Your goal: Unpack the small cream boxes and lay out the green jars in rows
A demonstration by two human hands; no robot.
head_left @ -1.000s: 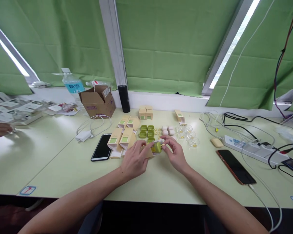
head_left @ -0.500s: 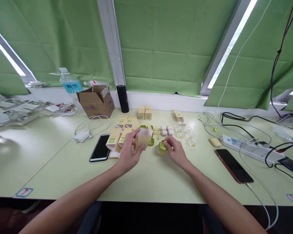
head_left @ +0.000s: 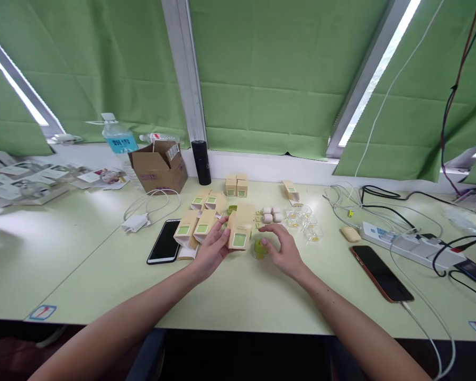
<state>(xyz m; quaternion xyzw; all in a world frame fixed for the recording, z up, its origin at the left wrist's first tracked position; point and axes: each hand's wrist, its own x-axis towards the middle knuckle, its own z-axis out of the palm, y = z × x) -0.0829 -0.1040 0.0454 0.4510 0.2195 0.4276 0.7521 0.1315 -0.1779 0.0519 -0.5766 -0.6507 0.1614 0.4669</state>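
My left hand [head_left: 211,253] is closed around a small tan cardboard box [head_left: 240,227], whose green-labelled side faces me. Just right of the box, a small clear jar with a green lid [head_left: 259,248] stands on the table. My right hand [head_left: 284,255] hovers beside this jar with thumb and fingers apart, the thumb close to the lid; whether it touches cannot be made out. Several more tan boxes [head_left: 185,228] stand left of my left hand. Behind the held box, green lids [head_left: 232,208] are partly hidden. Pale pink round pieces [head_left: 267,217] and clear empty jars [head_left: 312,233] sit farther right.
A black-screened phone [head_left: 164,242] lies left of the boxes, another phone [head_left: 381,272] on the right by a power strip [head_left: 404,242] and tangled cables. At the back are a brown carton [head_left: 158,172], a black flask [head_left: 200,163] and a water bottle [head_left: 119,143].
The box in my left hand has turned, from its open end showing to its labelled side facing me. My right hand has let go of the green-lidded jar and its fingers have spread.
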